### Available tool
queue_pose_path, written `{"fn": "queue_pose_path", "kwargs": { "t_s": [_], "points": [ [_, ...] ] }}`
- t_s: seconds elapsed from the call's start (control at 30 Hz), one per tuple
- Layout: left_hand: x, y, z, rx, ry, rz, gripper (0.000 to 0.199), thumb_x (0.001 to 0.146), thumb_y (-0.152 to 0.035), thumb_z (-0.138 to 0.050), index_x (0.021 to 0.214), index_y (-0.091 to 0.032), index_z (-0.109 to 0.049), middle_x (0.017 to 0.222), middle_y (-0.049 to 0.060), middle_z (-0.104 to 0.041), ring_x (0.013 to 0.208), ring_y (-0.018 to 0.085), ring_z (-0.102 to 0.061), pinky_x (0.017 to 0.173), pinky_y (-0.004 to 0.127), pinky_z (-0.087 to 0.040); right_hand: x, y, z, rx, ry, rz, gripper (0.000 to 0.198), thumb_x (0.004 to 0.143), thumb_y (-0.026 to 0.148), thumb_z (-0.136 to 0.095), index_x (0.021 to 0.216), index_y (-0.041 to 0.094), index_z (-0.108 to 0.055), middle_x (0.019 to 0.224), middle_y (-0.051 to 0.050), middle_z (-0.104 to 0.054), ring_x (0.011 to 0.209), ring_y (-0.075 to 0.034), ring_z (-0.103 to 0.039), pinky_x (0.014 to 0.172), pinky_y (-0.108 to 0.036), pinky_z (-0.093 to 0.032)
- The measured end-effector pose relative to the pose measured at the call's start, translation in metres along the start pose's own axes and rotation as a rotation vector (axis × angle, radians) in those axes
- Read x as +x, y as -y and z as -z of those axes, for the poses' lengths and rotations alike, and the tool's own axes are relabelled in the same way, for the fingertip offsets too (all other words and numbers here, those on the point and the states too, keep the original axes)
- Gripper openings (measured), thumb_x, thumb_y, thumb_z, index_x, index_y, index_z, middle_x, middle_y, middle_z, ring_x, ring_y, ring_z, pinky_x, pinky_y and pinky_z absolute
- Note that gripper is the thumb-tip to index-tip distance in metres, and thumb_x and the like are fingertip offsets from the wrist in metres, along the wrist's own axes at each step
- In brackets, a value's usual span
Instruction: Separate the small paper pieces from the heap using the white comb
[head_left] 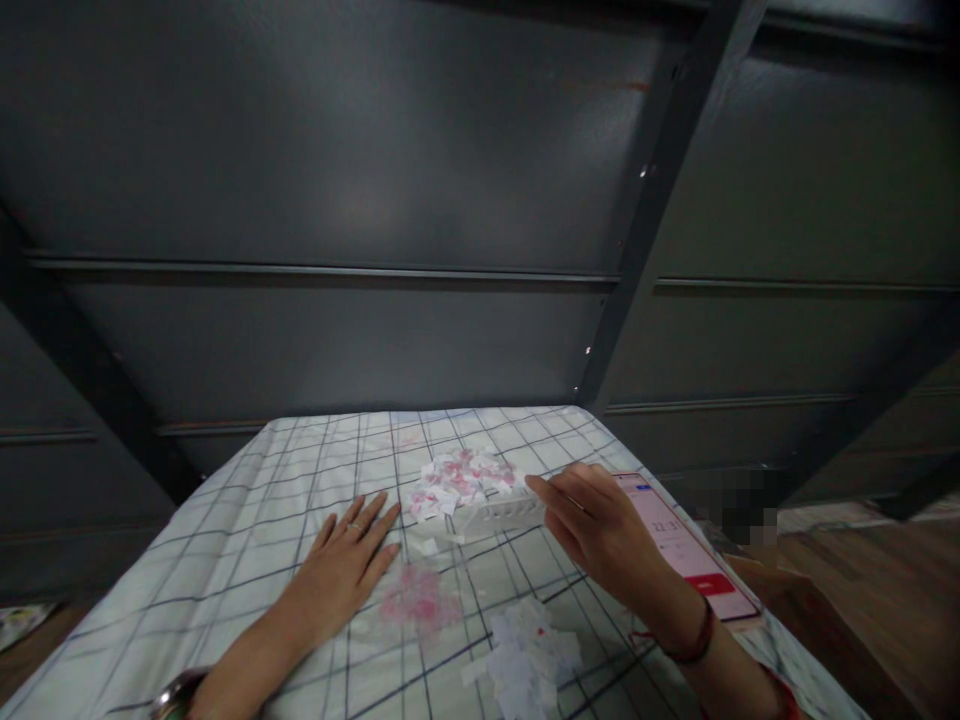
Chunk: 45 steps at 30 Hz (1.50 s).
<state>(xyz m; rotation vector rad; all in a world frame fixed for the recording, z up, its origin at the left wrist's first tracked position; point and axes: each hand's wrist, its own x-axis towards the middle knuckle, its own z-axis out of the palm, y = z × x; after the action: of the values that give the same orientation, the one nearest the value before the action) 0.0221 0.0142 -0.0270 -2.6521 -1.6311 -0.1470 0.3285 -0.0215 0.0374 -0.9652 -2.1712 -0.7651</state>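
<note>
My left hand lies flat on the checked cloth, fingers spread, a ring on one finger; nothing is in it. To its right is a white slotted plastic basket, heaped with small white and pink pieces that look like paper. At the basket's right end is my right hand, its fingers bent and drawn together; whether a small piece is between them cannot be made out. A blurry patch of pink bits lies nearer me, beside a loose pile of white slips.
White cloth with dark grid lines covers the table. A phone with a lit screen lies under and right of my right forearm. Dark metal panels rise behind the table. A cardboard box stands on the wooden floor at right.
</note>
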Motion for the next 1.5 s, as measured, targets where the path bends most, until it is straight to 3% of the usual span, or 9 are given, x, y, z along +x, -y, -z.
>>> {"fn": "queue_pose_path", "kwargs": {
  "t_s": [0.2, 0.27, 0.37, 0.47, 0.8, 1.1, 1.23, 1.5],
  "points": [
    [0.002, -0.001, 0.005, -0.052, -0.211, -0.015, 0.042, 0.096, -0.037, -0.032, 0.134, -0.025, -0.045, 0.148, 0.01, -0.027, 0.133, 0.037, -0.02, 0.097, 0.061, -0.029, 0.003, 0.003, 0.001, 0.031, -0.014, 0.011, 0.026, 0.085, 0.005, -0.041, 0.107, 0.014, -0.051, 0.078, -0.004, -0.057, 0.075, -0.018, -0.047, 0.069, -0.033, -0.042],
    [0.002, -0.007, 0.011, -0.073, -0.242, -0.094, 0.039, 0.096, -0.032, -0.031, 0.132, -0.026, -0.047, 0.147, 0.01, -0.029, 0.134, 0.035, -0.018, 0.099, 0.061, -0.026, 0.005, 0.005, 0.001, 0.047, -0.028, 0.016, 0.026, 0.084, 0.004, -0.041, 0.106, 0.013, -0.052, 0.077, -0.004, -0.058, 0.075, -0.018, -0.048, 0.07, -0.033, -0.042],
    [0.001, -0.021, 0.019, -0.122, -0.166, -0.291, 0.036, 0.095, -0.031, -0.036, 0.127, -0.03, -0.052, 0.147, 0.006, -0.03, 0.134, 0.035, -0.018, 0.1, 0.061, -0.024, 0.007, 0.008, 0.002, 0.05, -0.026, 0.021, 0.026, 0.083, 0.004, -0.043, 0.106, 0.012, -0.052, 0.077, -0.005, -0.059, 0.075, -0.018, -0.048, 0.069, -0.033, -0.042],
    [-0.001, -0.033, 0.022, -0.16, -0.115, -0.353, 0.035, 0.096, -0.031, -0.035, 0.126, -0.032, -0.052, 0.147, 0.005, -0.028, 0.134, 0.034, -0.021, 0.101, 0.061, -0.024, 0.008, 0.01, 0.002, 0.043, -0.016, 0.014, 0.028, 0.083, 0.005, -0.042, 0.107, 0.013, -0.052, 0.077, -0.004, -0.059, 0.074, -0.017, -0.05, 0.069, -0.033, -0.043],
    [-0.004, -0.029, 0.023, -0.184, -0.1, -0.37, 0.033, 0.096, -0.029, -0.036, 0.123, -0.029, -0.055, 0.147, 0.004, -0.028, 0.134, 0.031, -0.02, 0.103, 0.054, -0.029, 0.002, 0.001, 0.0, 0.012, -0.031, 0.0, 0.024, 0.085, 0.006, -0.041, 0.106, 0.013, -0.052, 0.077, -0.004, -0.059, 0.073, -0.018, -0.048, 0.067, -0.033, -0.042],
    [-0.002, -0.03, 0.022, -0.209, -0.114, -0.372, 0.031, 0.095, -0.028, -0.039, 0.12, -0.028, -0.057, 0.145, 0.005, -0.032, 0.133, 0.032, -0.024, 0.102, 0.056, -0.03, 0.011, 0.011, 0.003, 0.053, 0.002, 0.045, 0.023, 0.085, 0.005, -0.041, 0.104, 0.012, -0.053, 0.075, -0.004, -0.06, 0.073, -0.016, -0.049, 0.067, -0.03, -0.043],
    [-0.002, -0.029, 0.023, -0.223, -0.142, -0.379, 0.03, 0.095, -0.027, -0.039, 0.119, -0.028, -0.058, 0.144, 0.004, -0.034, 0.133, 0.032, -0.025, 0.102, 0.055, -0.031, 0.007, 0.005, 0.0, 0.016, -0.051, 0.046, 0.021, 0.085, 0.005, -0.041, 0.1, 0.013, -0.054, 0.074, -0.004, -0.059, 0.071, -0.016, -0.048, 0.065, -0.031, -0.042],
    [-0.003, -0.03, 0.026, -0.223, -0.137, -0.377, 0.029, 0.096, -0.03, -0.039, 0.116, -0.029, -0.059, 0.143, 0.003, -0.036, 0.132, 0.03, -0.027, 0.103, 0.052, -0.032, 0.007, 0.005, 0.002, 0.054, -0.047, 0.024, 0.026, 0.083, 0.004, -0.043, 0.107, 0.012, -0.052, 0.078, -0.005, -0.059, 0.074, -0.017, -0.049, 0.068, -0.032, -0.043]
  ]
}}
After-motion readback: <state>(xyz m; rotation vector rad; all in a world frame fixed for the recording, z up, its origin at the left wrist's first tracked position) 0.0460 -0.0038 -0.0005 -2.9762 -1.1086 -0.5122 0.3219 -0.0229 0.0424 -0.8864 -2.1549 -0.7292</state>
